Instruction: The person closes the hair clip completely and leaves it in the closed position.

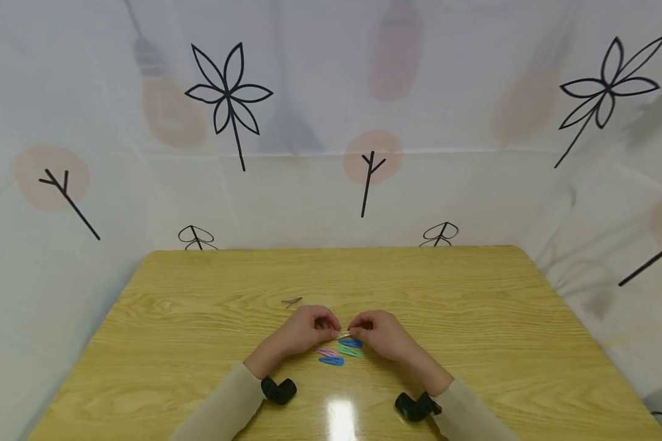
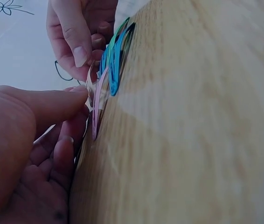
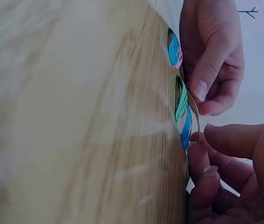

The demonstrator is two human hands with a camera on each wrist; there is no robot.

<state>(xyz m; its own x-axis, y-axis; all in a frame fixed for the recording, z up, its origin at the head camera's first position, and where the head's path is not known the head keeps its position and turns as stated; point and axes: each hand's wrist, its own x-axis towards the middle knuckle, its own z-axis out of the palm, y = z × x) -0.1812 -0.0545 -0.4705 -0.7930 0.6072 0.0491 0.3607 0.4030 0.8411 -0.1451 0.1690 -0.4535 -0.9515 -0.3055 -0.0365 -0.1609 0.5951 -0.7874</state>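
1. Both hands met near the counter's (image 1: 198,318) middle, toward the near edge. Left hand (image 1: 303,331) and right hand (image 1: 383,335) each pinched one end of a pale, thin snap hair clip (image 1: 343,334) held between them, just above the wood.
2. Left grip: thumb and forefinger narrow on the clip's end, other fingers curled under. In the left wrist view the clip (image 2: 93,84) looked bowed between the two hands.
3. Right grip: also narrow, fingertips on the clip's far end; the right wrist view showed the thin strip (image 3: 195,109) curving up from the thumb.
4. Four more clips lay on the counter at about 6 o'clock from the held one: a blue clip (image 1: 351,343) touching or nearly under the right hand, a green clip (image 1: 350,351) just beside it, a pink clip (image 1: 328,353) to its 9 o'clock, and a second blue clip (image 1: 331,361) nearest the person.
5. A dark hairpin-like thing (image 1: 292,301) lay apart at 11 o'clock from the left hand; too small to name surely.
6. Risks, as judged: the bowed clip could snap shut and spring from such narrow pinches; a slipping fingertip might get nipped; the right hand's low knuckles could scatter the blue and green clips.
7. Black wrist cameras (image 1: 278,390) sat on both cuffs.
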